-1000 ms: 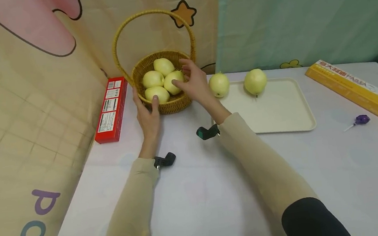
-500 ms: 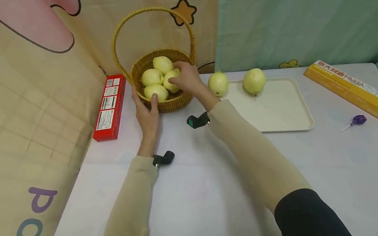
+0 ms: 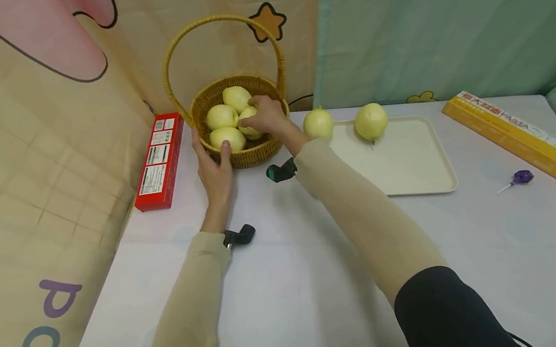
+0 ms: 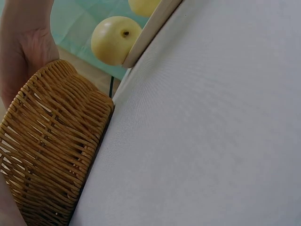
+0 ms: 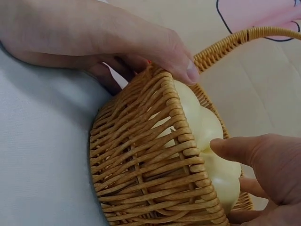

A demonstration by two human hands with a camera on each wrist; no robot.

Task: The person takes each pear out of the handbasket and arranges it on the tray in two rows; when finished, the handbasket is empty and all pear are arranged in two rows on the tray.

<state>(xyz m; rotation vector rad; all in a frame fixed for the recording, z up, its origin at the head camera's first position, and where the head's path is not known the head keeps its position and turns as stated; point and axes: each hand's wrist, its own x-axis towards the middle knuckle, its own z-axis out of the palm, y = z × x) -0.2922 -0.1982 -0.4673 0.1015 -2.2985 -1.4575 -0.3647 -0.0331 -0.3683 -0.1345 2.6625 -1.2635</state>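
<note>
The left hand point(image 3: 216, 181) holds a round golden-brown woven wicker basket point(image 3: 255, 156) with a tall arched handle, its thumb over the near left part of the rim and its fingers against the outer wall. The basket stands at the far left of the white-covered counter point(image 3: 292, 287). Inside, the right hand point(image 3: 270, 118) has thumb and fingers bent around a pale yellow round fruit point(image 5: 221, 176), the rightmost of four; the other three pale yellow fruits point(image 3: 221, 117) lie just left of it and beyond it, close together.

Right of the basket is a cream rectangular shallow tray point(image 3: 412, 163). One more pale yellow fruit point(image 3: 370, 122) sits at its far side, and another yellow fruit point(image 3: 318, 124) at its far left corner. A long red box with white labels point(image 3: 157, 165) lies just left of the basket. At the far right lies a long yellow-orange box point(image 3: 518, 135), with a purple-wrapped lollipop point(image 3: 522, 177) near it.
</note>
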